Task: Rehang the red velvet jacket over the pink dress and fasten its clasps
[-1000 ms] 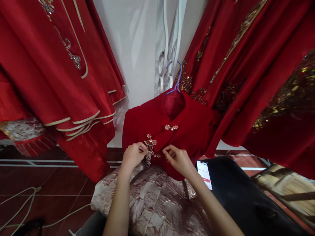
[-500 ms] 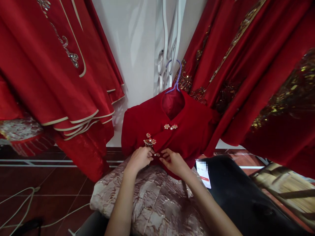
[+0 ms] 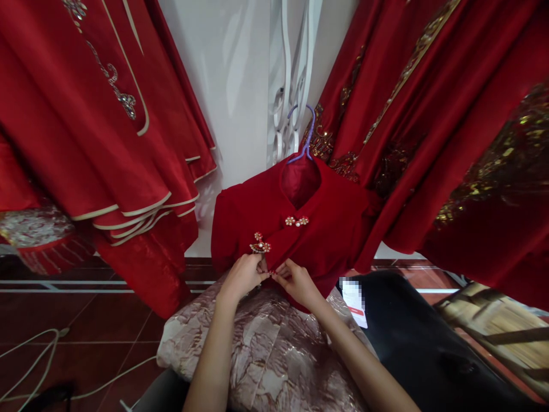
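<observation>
At the centre we have a red top (image 3: 330,240) on a purple hanger (image 3: 309,129). Low on its front, below a jewelled clasp (image 3: 297,221), our left hand (image 3: 242,278) and right hand (image 3: 298,282) pinch a small clasp (image 3: 271,274), seemingly one end each, though our grip partly hides it; a phone (image 3: 358,313) lies right.

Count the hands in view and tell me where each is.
2: the left hand and the right hand, fingertips close together at the lower clasp on the red jacket; some fingers are hidden.
</observation>
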### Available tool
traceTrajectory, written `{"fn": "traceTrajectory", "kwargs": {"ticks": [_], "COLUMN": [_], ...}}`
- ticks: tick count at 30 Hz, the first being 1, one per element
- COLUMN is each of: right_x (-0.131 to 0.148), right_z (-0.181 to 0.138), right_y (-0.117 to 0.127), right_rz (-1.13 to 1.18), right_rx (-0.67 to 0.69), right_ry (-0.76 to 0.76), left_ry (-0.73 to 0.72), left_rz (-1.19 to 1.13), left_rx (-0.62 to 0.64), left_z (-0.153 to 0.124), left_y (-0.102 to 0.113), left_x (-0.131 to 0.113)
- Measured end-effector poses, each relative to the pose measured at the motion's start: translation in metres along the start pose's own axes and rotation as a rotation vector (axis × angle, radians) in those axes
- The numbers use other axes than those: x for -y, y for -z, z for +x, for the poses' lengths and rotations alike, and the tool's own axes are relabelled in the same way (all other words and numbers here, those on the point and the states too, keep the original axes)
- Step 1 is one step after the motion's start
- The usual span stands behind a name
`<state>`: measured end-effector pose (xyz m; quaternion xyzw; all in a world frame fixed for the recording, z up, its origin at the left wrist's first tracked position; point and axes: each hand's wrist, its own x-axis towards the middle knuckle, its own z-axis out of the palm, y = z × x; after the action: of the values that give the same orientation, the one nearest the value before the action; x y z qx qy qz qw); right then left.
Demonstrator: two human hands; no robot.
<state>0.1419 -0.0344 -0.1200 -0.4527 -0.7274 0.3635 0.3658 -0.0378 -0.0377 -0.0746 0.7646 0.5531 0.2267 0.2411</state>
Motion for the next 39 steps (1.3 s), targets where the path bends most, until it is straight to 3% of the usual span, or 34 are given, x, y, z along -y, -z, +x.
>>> {"fn": "traceTrajectory", "kwargs": {"ticks": [11,16,19,21,30,39], "right_x": [0.007,0.017,0.025,0.029,0.029,0.033], "right_z": [-0.001,-0.007,-0.011,-0.013,-0.013,-0.012], "right_y": [0.007,0.043,0.06,0.064,0.057,0.052], "right_rz": [-0.001,-0.007,0.027,0.04,0.024,0.034], "right_rx": [0.012,0.279,0.375,0.389,0.393,0.397], "right_ry": [-0.032,-0.006,0.03,0.036,0.044,0.057], "left_ry": [-0.004,0.064,0.171,0.242,0.294,0.373], "left_rz": [-0.166,-0.643,-1.013,-1.117,-1.25,-1.346], "left_rx": [-0.043,-0.23,-0.207,-0.172,-0.206,-0.386], "left_z": [-0.001,0.001,0.002,0.002,0.008,0.017], "left_y": [0.005,0.014,0.019,0.02,0.012,-0.006], "left_x": [-0.001,-0.006,-0.009,-0.009,-0.01,-0.017]}}
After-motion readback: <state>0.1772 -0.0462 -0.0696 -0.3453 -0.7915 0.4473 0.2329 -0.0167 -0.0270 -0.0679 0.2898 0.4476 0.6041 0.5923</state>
